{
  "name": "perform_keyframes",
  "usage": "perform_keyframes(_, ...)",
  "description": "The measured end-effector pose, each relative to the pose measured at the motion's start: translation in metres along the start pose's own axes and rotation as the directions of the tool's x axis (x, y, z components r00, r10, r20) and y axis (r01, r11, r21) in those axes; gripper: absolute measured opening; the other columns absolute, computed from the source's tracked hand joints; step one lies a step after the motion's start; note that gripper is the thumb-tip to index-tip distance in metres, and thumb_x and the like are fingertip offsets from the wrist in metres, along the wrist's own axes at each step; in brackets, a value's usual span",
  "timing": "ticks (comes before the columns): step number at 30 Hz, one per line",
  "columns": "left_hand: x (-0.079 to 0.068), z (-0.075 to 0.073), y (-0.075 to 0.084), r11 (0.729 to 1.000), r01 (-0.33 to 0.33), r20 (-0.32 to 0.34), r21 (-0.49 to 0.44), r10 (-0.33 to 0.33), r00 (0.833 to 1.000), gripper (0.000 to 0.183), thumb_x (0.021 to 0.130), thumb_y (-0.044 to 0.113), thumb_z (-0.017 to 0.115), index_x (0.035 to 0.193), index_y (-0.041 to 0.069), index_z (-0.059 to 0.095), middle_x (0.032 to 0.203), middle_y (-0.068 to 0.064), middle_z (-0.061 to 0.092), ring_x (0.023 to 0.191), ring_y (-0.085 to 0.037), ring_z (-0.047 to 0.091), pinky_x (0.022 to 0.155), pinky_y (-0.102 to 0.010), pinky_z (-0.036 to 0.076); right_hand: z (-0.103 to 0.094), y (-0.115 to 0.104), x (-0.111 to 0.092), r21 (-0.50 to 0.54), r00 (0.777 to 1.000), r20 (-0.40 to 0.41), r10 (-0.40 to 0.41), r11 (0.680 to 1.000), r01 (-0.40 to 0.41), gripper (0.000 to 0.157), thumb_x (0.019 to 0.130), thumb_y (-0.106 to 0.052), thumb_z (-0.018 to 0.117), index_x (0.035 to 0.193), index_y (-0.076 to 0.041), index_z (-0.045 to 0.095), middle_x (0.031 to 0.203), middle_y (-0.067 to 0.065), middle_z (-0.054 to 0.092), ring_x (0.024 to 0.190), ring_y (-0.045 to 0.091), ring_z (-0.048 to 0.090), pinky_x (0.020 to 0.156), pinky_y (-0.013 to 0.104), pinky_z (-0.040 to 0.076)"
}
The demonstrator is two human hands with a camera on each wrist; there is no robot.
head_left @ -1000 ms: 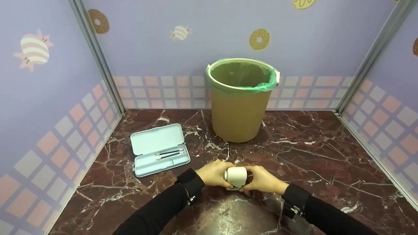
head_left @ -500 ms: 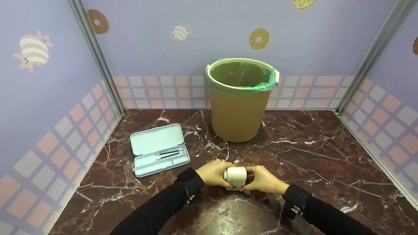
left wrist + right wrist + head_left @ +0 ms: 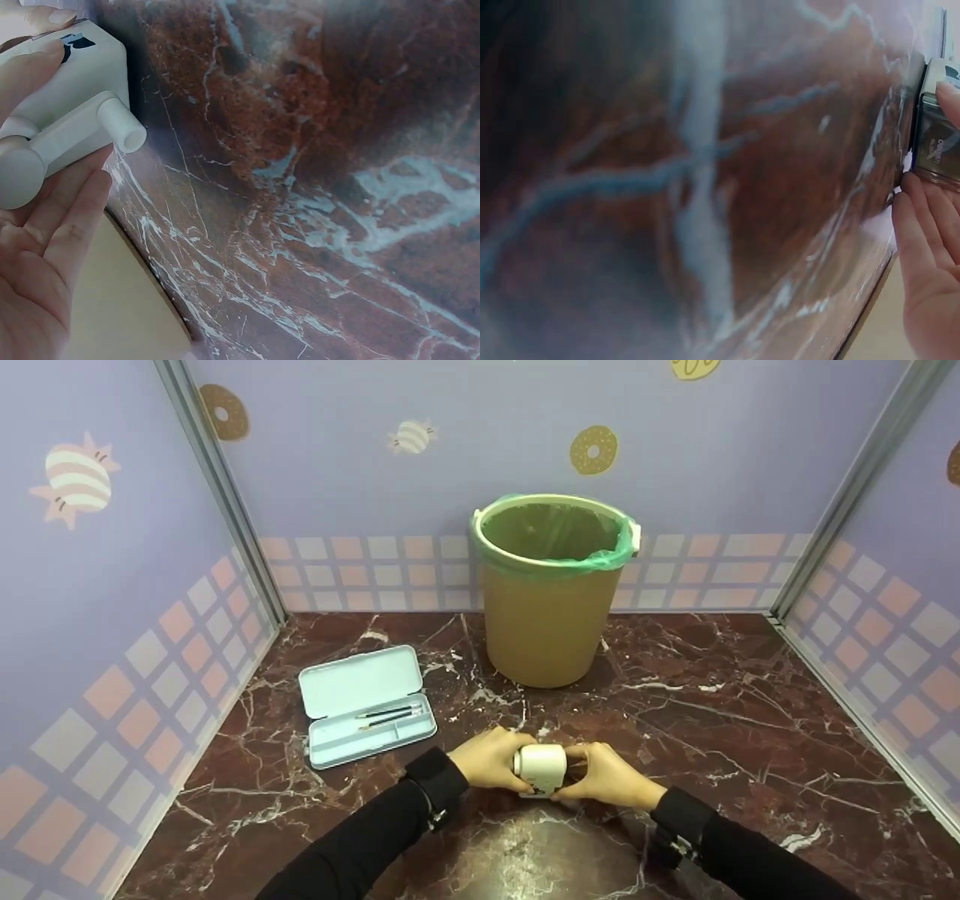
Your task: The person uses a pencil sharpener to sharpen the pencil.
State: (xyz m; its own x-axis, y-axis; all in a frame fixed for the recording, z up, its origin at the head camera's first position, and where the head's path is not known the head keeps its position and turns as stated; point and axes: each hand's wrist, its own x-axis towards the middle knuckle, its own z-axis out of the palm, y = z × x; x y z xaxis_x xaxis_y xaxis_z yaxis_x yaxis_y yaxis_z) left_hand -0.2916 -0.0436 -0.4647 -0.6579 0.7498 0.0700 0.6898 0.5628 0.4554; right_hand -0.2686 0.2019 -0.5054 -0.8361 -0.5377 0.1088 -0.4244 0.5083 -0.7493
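A white hand-crank pencil sharpener (image 3: 543, 766) is between both hands, low over the marble tabletop. My left hand (image 3: 492, 760) grips its left side, where the white crank handle (image 3: 82, 135) sticks out beside the palm. On the other end is a clear shavings drawer (image 3: 939, 146), with dark print on its see-through wall. My right hand (image 3: 611, 778) holds that end, thumb on the near side and fingers around the far side. A dark marking shows on the white body near the left thumb.
An open light-blue pencil case (image 3: 363, 664) lies to the left with pencils (image 3: 390, 711) in it. Behind the hands stands a tan bin (image 3: 551, 622) lined with a green bag (image 3: 611, 556). Patterned walls enclose the tabletop (image 3: 712, 720) on the left, back and right.
Both hands keep their hold on the pencil sharpener at nearly the same spot. The right hand has shifted very slightly to the right; the case and bin have not moved.
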Motion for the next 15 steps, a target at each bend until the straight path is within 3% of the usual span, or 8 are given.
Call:
perform_keyframes(6,0.001,0.001,0.001,1.0,0.0,0.003,0.0,0.0,1.0,0.05,0.071,0.023,0.091,0.115,0.009,0.072,0.098,-0.008,0.078,0.076,-0.008,0.065,0.067,-0.016,0.049,-0.006,0.006,-0.008,0.061,0.999,0.018,0.027,0.998,-0.028,0.059,0.076,-0.022,0.09,0.126,0.0,0.068,0.123,0.018,0.074,0.112,0.034,0.074,0.096,0.035,0.06)
perform_keyframes(15,0.0,-0.001,-0.001,1.0,0.016,0.013,-0.021,-0.015,1.0,0.053,0.072,0.024,0.092,0.118,0.008,0.071,0.104,-0.009,0.079,0.085,-0.016,0.071,0.073,-0.02,0.054,-0.026,0.021,-0.032,-0.057,0.997,-0.039,0.059,0.996,-0.061,0.064,0.076,-0.028,0.09,0.126,0.005,0.067,0.122,0.022,0.074,0.109,0.036,0.074,0.095,0.042,0.06)
